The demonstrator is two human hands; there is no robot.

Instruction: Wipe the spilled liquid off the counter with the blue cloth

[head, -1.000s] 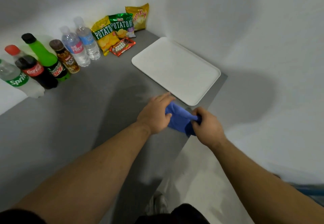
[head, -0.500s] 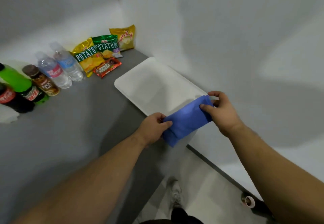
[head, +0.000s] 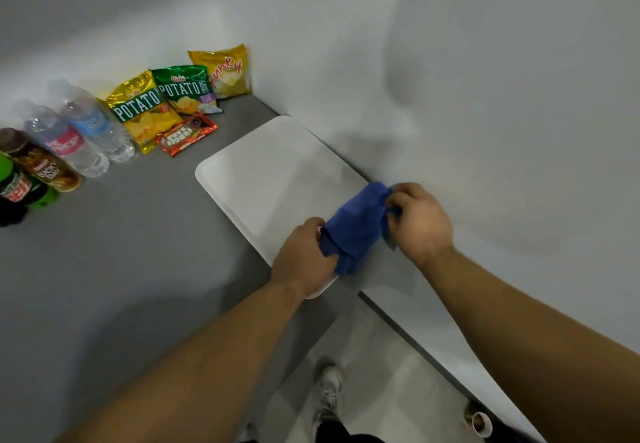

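Note:
The blue cloth (head: 356, 226) is bunched between both hands, held above the near right corner of the white tray (head: 277, 179). My left hand (head: 304, 259) grips its lower left end. My right hand (head: 420, 220) pinches its upper right end close to the white wall. The grey counter (head: 121, 252) stretches to the left. I see no spilled liquid on it.
Several drink bottles (head: 65, 144) stand along the back wall at the left. Chip bags (head: 180, 96) and a red snack pack (head: 187, 134) sit behind the tray. The counter ends at the right, with floor, my shoe (head: 329, 390) and a small cup (head: 481, 422) below.
The cloth went from flat and stretched to bunched up, with both hands closer together. The view has shifted, so the bottles now sit nearer the left edge.

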